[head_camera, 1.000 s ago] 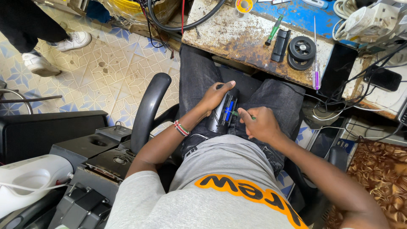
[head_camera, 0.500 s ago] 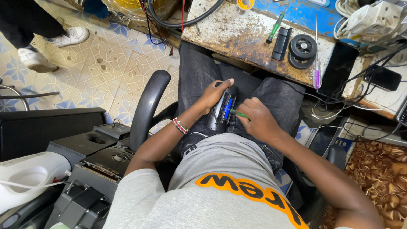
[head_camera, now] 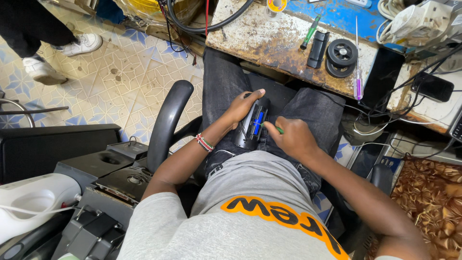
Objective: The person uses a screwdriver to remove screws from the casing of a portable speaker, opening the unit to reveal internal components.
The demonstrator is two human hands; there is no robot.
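Device (head_camera: 252, 124) sits on the lap so both hands can get at it: left hand (head_camera: 242, 107) wraps closed around its far left side to keep it steady, right hand (head_camera: 291, 138) is closed on a green screwdriver (head_camera: 278, 129) poking into its right side, spare tools up on the table (head_camera: 269, 41).

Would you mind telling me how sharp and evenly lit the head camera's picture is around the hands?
In the head view, the left hand and right hand on the black device are sharp under soft, even light. No glare hides them. The wide lens bends the workbench edge and stretches the corners. The white power strip at upper right looks bright, slightly washed out.
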